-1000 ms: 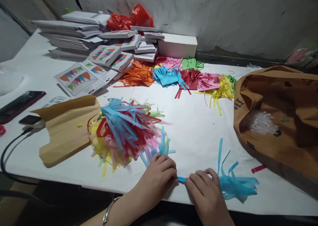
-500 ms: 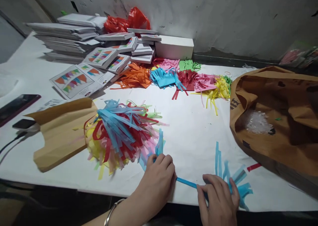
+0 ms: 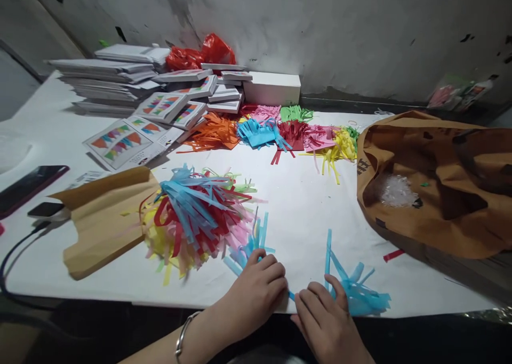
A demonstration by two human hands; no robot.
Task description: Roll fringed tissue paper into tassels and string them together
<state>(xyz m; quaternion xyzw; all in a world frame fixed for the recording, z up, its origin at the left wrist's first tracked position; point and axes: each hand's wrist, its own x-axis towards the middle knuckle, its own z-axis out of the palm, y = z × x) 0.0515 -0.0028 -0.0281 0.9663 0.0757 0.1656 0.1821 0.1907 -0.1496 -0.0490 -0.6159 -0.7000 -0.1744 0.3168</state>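
Note:
My left hand (image 3: 264,281), with a silver bangle at its wrist, is closed around one side of a blue tissue paper piece with cut strips. My right hand (image 3: 326,310) holds the other side, its fingers curled on the paper. A short twisted blue stretch shows between the two hands. Loose blue strips (image 3: 366,294) fan out past my right hand, and more blue strips (image 3: 260,236) stick up beyond my left. Left of my hands, a pile of multicoloured tassels (image 3: 196,209) lies partly on a brown paper sheet (image 3: 104,225).
Folded fringed papers (image 3: 260,133) form a row at the back, before stacked printed packets (image 3: 116,78), a white box (image 3: 272,88) and a red plastic bag (image 3: 218,49). A large brown paper bag (image 3: 432,220) stands right. A phone (image 3: 30,188) lies left.
My hands have come closer together, the right one moving left, so less of the twisted blue stretch shows between them. The camera view has shifted slightly.

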